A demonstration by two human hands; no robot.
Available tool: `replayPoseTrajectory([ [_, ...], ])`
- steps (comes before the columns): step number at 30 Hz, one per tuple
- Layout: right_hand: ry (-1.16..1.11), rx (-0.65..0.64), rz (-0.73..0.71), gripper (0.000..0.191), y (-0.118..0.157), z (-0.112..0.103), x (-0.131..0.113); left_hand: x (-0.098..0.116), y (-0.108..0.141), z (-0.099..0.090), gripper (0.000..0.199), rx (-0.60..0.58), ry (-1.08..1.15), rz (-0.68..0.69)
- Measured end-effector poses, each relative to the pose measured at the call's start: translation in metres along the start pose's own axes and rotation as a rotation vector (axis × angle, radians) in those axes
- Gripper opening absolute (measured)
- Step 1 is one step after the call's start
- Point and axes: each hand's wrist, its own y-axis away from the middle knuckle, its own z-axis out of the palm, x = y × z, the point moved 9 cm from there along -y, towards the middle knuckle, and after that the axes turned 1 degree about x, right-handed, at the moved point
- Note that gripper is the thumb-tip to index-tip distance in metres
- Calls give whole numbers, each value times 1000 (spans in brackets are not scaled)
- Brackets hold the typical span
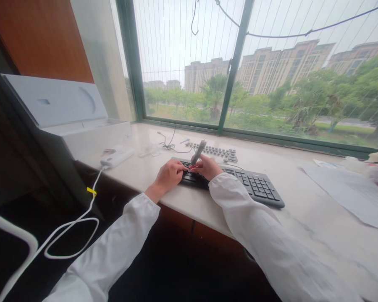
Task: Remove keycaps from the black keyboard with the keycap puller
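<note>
As right hand (208, 167) pinches slim tool (198, 152), oblong keyboard (261, 187)

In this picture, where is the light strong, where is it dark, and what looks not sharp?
Head view: strong daylight through the window; deep shadow below the countertop; slight haze overall, with the loose keycaps too soft to read any lettering.
</note>
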Motion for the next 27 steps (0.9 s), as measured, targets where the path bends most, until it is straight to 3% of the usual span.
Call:
replayPoseTrajectory([
  [16, 109, 71, -35, 44, 5, 2, -18, -2, -2, 2, 39, -31, 19, 6],
  [21, 92, 45, 51, 37, 5, 3, -22, -2, -2, 2, 38, -25, -9, 4],
  [27, 25, -13, 47, 35, 1, 6, -21, -3, -1, 1, 37, -12, -7, 9],
])
